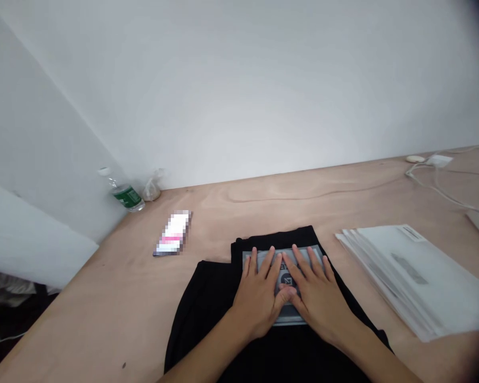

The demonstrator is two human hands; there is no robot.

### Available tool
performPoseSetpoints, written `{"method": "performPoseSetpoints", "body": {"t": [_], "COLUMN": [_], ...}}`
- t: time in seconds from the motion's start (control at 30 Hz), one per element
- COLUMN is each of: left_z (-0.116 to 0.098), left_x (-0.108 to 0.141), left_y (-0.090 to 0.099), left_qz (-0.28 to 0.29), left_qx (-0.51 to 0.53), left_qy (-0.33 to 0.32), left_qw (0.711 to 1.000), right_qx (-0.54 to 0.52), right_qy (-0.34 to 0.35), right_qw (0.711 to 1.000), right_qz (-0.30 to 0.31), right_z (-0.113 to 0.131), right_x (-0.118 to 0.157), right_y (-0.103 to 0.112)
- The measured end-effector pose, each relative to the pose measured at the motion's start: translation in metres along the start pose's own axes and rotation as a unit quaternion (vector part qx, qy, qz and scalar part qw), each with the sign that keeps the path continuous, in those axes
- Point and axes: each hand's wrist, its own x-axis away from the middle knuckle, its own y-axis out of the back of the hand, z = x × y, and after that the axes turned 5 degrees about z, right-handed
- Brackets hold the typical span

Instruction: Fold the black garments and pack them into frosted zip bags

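L hand (257,295) & R hand (317,295) both palm-down on a flat grey packet (286,277) w/ dark print; fingers of both spread & pressing flat on it, nothing pinched. Thumbs angle inward & meet, tips overlapping, approx. mid-packet; other fingertips point to the packet's far side, R little finger out at its R side. Packet lies on black cloth (207,303), which is spread on the wooden bench (83,319), well in from the back edge & well R of the L edge. Cloth's far end is squared off w/ a step on its L side; near end runs out of view under the forearms. Phone (172,234), screen lit but pixelated, lies flat b/w the cloth & the bench's back-L corner. Right by that corner: clear bottle (127,197) w/ green label & white cap, plus a small clear bag (151,190) just beside it, contents too blurry to tell. R of the cloth, apart from it, a fanned stack of whitish see-thru sleeves (415,271), top one w/ a printed label near its far edge. Toward the back edge, far R: white cable (431,183) looped near a small round white item (415,159). White wall (239,90) rises along the bench's back edge. Below the L edge, pale crumpled stuff (11,290), too dim to ID.
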Motion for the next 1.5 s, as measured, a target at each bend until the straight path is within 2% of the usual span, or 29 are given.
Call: {"method": "performPoseSetpoints", "body": {"t": [0.2,0.37,0.5,0.57,0.67,0.77,0.83,0.93,1.0,1.07,1.13,1.2,1.3,1.4,1.5], "left_z": [-0.002,-0.003,-0.003,0.000,0.007,0.015,0.018,0.018,0.016,0.012,0.009,0.006,0.005,0.007,0.008], "left_x": [0.002,0.004,0.007,0.008,0.010,0.011,0.011,0.011,0.012,0.012,0.013,0.014,0.015,0.015,0.015], "left_y": [0.003,0.002,0.005,0.009,0.017,0.021,0.022,0.022,0.023,0.022,0.021,0.019,0.013,0.009,0.008], "left_qz": [0.017,0.004,-0.005,-0.004,-0.023,-0.084,-0.146,-0.226,-0.238,-0.206,-0.145,-0.086,-0.044,-0.035,-0.035], "left_qx": [0.003,0.002,0.005,0.020,0.067,0.127,0.174,0.243,0.267,0.242,0.169,0.090,0.023,-0.003,-0.011], "left_qy": [-0.005,-0.012,-0.024,-0.027,-0.016,0.004,0.010,0.016,0.024,0.024,0.010,-0.012,-0.031,-0.032,-0.030], "left_qw": [1.000,1.000,1.000,0.999,0.997,0.988,0.974,0.943,0.934,0.948,0.975,0.992,0.998,0.999,0.999], "right_qx": [-0.001,-0.001,-0.005,-0.013,-0.005,0.014,0.009,-0.006,-0.009,-0.015,-0.014,-0.033,-0.086,-0.115,-0.123], "right_qy": [0.010,0.007,0.016,0.062,0.166,0.227,0.233,0.158,0.073,-0.005,-0.069,-0.131,-0.166,-0.156,-0.153], "right_qw": [1.000,1.000,1.000,0.998,0.986,0.972,0.967,0.971,0.971,0.964,0.965,0.963,0.958,0.965,0.975], "right_qz": [-0.002,0.004,0.009,0.015,-0.001,-0.059,-0.101,-0.180,-0.227,-0.266,-0.251,-0.235,-0.218,-0.176,-0.106], "right_z": [-0.001,0.000,-0.002,-0.006,-0.016,-0.024,-0.029,-0.040,-0.050,-0.064,-0.078,-0.091,-0.105,-0.114,-0.121], "right_x": [0.001,0.000,0.004,0.011,0.028,0.042,0.042,0.026,0.006,-0.019,-0.044,-0.068,-0.097,-0.115,-0.122], "right_y": [0.001,-0.001,0.006,0.013,0.025,0.036,0.047,0.075,0.100,0.125,0.142,0.148,0.128,0.082,0.033]}}
